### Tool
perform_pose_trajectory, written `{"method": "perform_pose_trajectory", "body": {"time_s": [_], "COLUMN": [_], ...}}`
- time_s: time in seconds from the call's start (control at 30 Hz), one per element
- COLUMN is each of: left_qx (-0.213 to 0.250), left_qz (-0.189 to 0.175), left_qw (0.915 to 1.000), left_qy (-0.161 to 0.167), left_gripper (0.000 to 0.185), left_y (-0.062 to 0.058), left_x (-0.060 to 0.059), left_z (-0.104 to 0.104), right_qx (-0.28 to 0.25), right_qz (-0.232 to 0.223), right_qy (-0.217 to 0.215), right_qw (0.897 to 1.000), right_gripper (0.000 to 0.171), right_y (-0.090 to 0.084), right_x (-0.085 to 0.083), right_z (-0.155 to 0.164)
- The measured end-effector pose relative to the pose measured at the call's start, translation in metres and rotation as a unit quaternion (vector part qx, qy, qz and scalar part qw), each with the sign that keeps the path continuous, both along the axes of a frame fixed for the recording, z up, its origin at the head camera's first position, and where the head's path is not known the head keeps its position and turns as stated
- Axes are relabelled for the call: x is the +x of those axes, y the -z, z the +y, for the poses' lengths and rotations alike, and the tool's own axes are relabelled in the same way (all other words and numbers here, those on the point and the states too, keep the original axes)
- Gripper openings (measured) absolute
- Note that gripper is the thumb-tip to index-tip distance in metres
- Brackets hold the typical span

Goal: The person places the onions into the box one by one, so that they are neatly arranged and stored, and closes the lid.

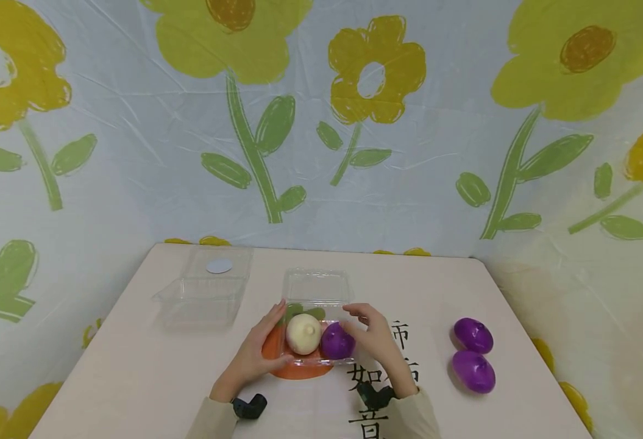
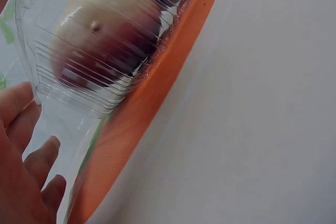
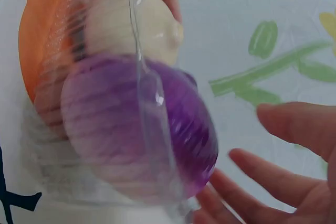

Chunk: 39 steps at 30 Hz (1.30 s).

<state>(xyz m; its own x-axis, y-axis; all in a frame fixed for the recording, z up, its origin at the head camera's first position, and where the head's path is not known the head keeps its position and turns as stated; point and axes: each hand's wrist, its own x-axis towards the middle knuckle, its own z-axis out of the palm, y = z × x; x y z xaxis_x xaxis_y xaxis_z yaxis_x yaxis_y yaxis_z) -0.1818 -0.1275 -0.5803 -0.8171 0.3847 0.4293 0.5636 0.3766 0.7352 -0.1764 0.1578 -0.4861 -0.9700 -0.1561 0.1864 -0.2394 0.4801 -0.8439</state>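
Here, a clear plastic box [image 1: 316, 317] sits near the front middle of the bench [image 1: 134, 372], resting on an orange plate [image 1: 297, 368], with its lid standing open at the back. Inside it lie a white onion [image 1: 303, 333] on the left and a purple onion [image 1: 336, 341] on the right, the two touching each other.

The left hand [image 1: 255, 353] lies against the left side of the box, its fingers [image 2: 31, 156] straight and resting along the clear wall rather than curled around it; the left wrist view shows them touching the plastic just beside the orange rim. The right hand [image 1: 378, 338] is at the right side of the box, its fingers [image 3: 294, 129] spread and only loosely bent, gripping nothing. From the right wrist view they sit just beside the purple onion behind the box wall, but whether they actually touch the plastic cannot be told.

A second clear box [image 1: 206, 289], bearing a round white sticker [image 1: 219, 266], stands open toward the back left of the bench. Two more purple onions [image 1: 473, 353] lie side by side to the right, well apart from the hands. Black characters [image 1: 384, 372] are printed on the bench beneath the right wrist.
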Motion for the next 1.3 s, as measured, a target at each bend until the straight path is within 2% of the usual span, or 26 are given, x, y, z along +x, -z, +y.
{"method": "perform_pose_trajectory", "body": {"time_s": [0.07,0.13,0.27,0.37,0.5,0.63,0.77,0.87,0.93,1.13,1.2,1.3], "left_qx": [-0.003,-0.005,-0.004,-0.003,-0.006,-0.005,-0.005,-0.002,-0.004,-0.008,-0.007,-0.007], "left_qz": [0.004,0.004,0.002,0.000,-0.003,-0.004,-0.003,-0.004,-0.003,0.001,0.003,0.005], "left_qw": [1.0000,1.0000,1.0000,1.0000,1.0000,1.0000,1.0000,1.0000,1.0000,0.9999,1.0000,1.0000], "left_qy": [-0.001,-0.001,0.004,0.007,0.002,-0.002,0.003,0.007,0.008,0.007,0.006,0.005], "left_gripper": [0.099,0.099,0.099,0.099,0.099,0.099,0.100,0.100,0.101,0.101,0.101,0.101], "left_y": [0.000,0.001,0.000,-0.002,-0.002,-0.002,-0.003,-0.004,-0.004,-0.002,-0.001,-0.002], "left_x": [0.000,0.000,0.000,0.000,0.000,-0.001,-0.001,-0.002,-0.002,-0.004,-0.005,-0.005], "left_z": [0.000,0.000,0.000,0.000,0.000,-0.001,0.000,0.000,0.000,-0.002,-0.002,-0.003], "right_qx": [-0.056,-0.121,-0.229,-0.307,-0.393,-0.445,-0.490,-0.507,-0.509,-0.503,-0.496,-0.496], "right_qz": [-0.009,-0.028,-0.066,-0.104,-0.171,-0.224,-0.251,-0.252,-0.246,-0.236,-0.239,-0.244], "right_qy": [0.027,0.055,0.089,0.083,0.024,-0.061,-0.134,-0.180,-0.196,-0.185,-0.186,-0.189], "right_qw": [0.998,0.991,0.967,0.942,0.903,0.865,0.824,0.805,0.801,0.811,0.814,0.812], "right_gripper": [0.030,0.029,0.035,0.044,0.057,0.062,0.068,0.071,0.071,0.067,0.068,0.069], "right_y": [0.004,0.010,0.024,0.034,0.047,0.057,0.062,0.063,0.063,0.073,0.071,0.070], "right_x": [-0.004,-0.009,-0.017,-0.022,-0.029,-0.035,-0.036,-0.035,-0.034,-0.035,-0.035,-0.037], "right_z": [0.005,0.009,0.019,0.025,0.032,0.037,0.042,0.044,0.045,0.042,0.041,0.039]}}
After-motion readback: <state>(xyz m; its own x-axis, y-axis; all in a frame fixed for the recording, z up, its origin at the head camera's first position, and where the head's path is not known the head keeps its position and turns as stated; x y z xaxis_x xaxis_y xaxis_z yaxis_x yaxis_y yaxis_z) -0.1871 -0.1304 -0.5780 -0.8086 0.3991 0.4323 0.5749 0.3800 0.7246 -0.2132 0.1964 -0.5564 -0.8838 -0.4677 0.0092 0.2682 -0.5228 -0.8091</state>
